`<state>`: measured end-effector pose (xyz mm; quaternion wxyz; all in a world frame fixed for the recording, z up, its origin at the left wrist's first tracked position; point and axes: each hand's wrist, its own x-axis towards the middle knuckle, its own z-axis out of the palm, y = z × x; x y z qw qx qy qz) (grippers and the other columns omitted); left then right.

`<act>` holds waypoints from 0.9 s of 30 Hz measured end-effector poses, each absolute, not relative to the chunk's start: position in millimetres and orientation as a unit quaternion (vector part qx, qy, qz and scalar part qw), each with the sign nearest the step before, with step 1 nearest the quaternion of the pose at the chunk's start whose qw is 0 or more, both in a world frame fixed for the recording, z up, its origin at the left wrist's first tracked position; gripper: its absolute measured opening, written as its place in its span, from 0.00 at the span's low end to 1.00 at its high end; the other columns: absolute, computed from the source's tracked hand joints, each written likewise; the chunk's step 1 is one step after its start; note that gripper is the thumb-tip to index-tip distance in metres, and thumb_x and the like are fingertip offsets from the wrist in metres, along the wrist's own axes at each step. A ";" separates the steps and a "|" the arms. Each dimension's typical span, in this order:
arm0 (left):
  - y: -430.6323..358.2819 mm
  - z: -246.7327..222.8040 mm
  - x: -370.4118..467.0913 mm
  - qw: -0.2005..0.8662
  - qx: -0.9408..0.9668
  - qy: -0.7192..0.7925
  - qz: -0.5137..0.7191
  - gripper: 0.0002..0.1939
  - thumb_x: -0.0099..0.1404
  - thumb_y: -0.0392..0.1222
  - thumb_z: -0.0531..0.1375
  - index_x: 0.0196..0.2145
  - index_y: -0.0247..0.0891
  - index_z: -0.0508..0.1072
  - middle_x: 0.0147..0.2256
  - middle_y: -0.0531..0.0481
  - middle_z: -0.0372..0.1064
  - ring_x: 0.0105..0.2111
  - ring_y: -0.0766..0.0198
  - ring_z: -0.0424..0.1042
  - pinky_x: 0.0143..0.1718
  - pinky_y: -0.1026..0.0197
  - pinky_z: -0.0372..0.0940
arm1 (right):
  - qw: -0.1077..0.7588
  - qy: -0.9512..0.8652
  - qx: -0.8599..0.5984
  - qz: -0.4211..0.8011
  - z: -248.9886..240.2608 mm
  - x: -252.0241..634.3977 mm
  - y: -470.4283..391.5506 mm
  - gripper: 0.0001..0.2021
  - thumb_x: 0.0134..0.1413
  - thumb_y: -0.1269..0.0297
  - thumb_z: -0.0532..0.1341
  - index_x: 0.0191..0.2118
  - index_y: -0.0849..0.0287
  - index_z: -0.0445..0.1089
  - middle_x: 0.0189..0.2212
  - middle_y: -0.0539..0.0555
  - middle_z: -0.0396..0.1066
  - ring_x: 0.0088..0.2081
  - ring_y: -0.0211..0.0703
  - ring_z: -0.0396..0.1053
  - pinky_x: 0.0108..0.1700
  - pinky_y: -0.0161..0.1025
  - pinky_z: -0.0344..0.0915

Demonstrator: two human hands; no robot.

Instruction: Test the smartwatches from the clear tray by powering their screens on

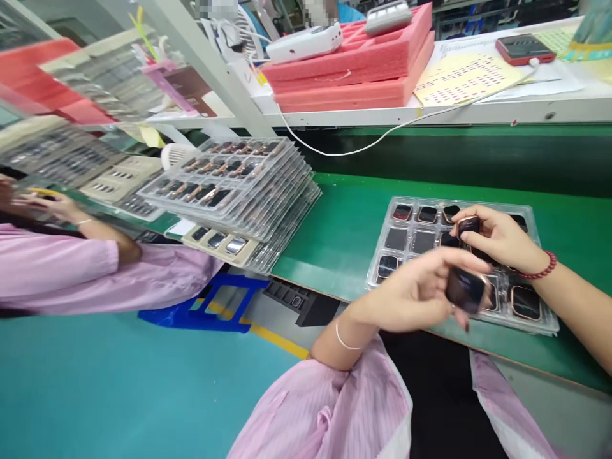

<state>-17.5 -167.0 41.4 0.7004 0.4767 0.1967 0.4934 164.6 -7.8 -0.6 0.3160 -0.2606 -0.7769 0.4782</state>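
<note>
My left hand (415,296) is closed around a smartwatch case (465,291) with a dark glass face and rose-gold edge, slightly blurred. It hovers over the front part of a clear plastic tray (378,252) on the green bench. Over the tray's back part, my right hand (509,242) pinches a second smartwatch case (468,227) between thumb and fingers. More dark-faced watch cases, such as a front-right watch case (526,301), sit in the tray's compartments. Both hands and forearms hide some compartments.
Left on the bench stands a tall stack of clear trays (287,207) with watch cases. A white cable (354,153) droops from the shelf, which bears red foam trays (344,80) and a phone (524,49). A co-worker's sleeve (95,268) is at far left, near a blue stool (205,312).
</note>
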 end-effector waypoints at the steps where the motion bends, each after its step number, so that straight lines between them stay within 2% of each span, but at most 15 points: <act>1: -156.8 36.4 -23.9 0.661 0.490 0.247 0.512 0.23 0.61 0.34 0.64 0.53 0.41 0.67 0.40 0.49 0.72 0.33 0.69 0.75 0.36 0.68 0.72 | 0.322 -0.775 -0.259 0.477 -0.4 164.2 -8.2 0.11 0.53 0.64 0.65 0.44 0.57 0.71 0.37 0.55 0.76 0.39 0.48 0.76 0.42 0.43 0.75; 4: -129.3 21.1 -43.3 0.550 0.509 0.390 0.535 0.21 0.62 0.36 0.62 0.54 0.38 0.67 0.42 0.47 0.72 0.32 0.69 0.76 0.30 0.71 0.67 | 0.322 -0.775 -0.254 0.481 0.6 163.9 -8.8 0.11 0.54 0.65 0.64 0.44 0.57 0.71 0.37 0.55 0.76 0.39 0.48 0.76 0.42 0.42 0.75; 6: -118.7 12.3 -52.4 0.517 0.509 0.438 0.532 0.19 0.64 0.37 0.59 0.52 0.36 0.67 0.42 0.46 0.72 0.29 0.70 0.75 0.26 0.71 0.64 | 0.312 -0.776 -0.251 0.487 1.2 164.0 -8.9 0.12 0.53 0.66 0.65 0.45 0.57 0.71 0.38 0.55 0.77 0.40 0.49 0.76 0.43 0.43 0.75; 13: -117.5 1.8 -57.5 0.519 0.487 0.456 0.534 0.25 0.57 0.32 0.56 0.53 0.36 0.66 0.49 0.42 0.72 0.31 0.69 0.76 0.27 0.69 0.63 | 0.296 -0.791 -0.269 0.463 -2.0 165.2 -6.5 0.15 0.53 0.65 0.64 0.48 0.56 0.72 0.44 0.57 0.76 0.44 0.51 0.76 0.44 0.45 0.75; 16: -116.5 0.0 -59.5 0.534 0.473 0.449 0.538 0.29 0.53 0.28 0.55 0.54 0.37 0.65 0.49 0.44 0.72 0.32 0.69 0.76 0.28 0.70 0.63 | 0.290 -0.794 -0.274 0.459 -2.7 165.6 -6.4 0.16 0.53 0.65 0.63 0.49 0.56 0.72 0.45 0.57 0.76 0.44 0.51 0.76 0.44 0.44 0.75; 18: -117.7 0.6 -59.5 0.545 0.461 0.432 0.551 0.29 0.50 0.25 0.55 0.52 0.38 0.66 0.45 0.47 0.73 0.32 0.71 0.75 0.30 0.70 0.65 | 0.290 -0.793 -0.271 0.462 -2.3 165.7 -6.8 0.16 0.53 0.65 0.63 0.49 0.56 0.72 0.45 0.57 0.76 0.44 0.51 0.76 0.44 0.44 0.76; 22: -139.7 14.4 -43.9 0.657 0.437 0.290 0.542 0.24 0.51 0.24 0.58 0.46 0.38 0.67 0.35 0.51 0.73 0.27 0.72 0.72 0.29 0.71 0.67 | 0.287 -0.796 -0.270 0.460 -0.1 165.6 -7.5 0.16 0.53 0.65 0.63 0.49 0.56 0.71 0.45 0.57 0.77 0.44 0.50 0.77 0.45 0.44 0.76; 27: -183.6 40.1 -9.8 0.842 0.351 0.080 0.401 0.12 0.59 0.39 0.61 0.42 0.37 0.71 0.35 0.48 0.72 0.28 0.69 0.74 0.27 0.69 0.70 | 0.281 -0.788 -0.269 0.478 1.8 165.3 -8.2 0.16 0.54 0.67 0.64 0.49 0.56 0.71 0.43 0.57 0.78 0.45 0.51 0.77 0.46 0.45 0.76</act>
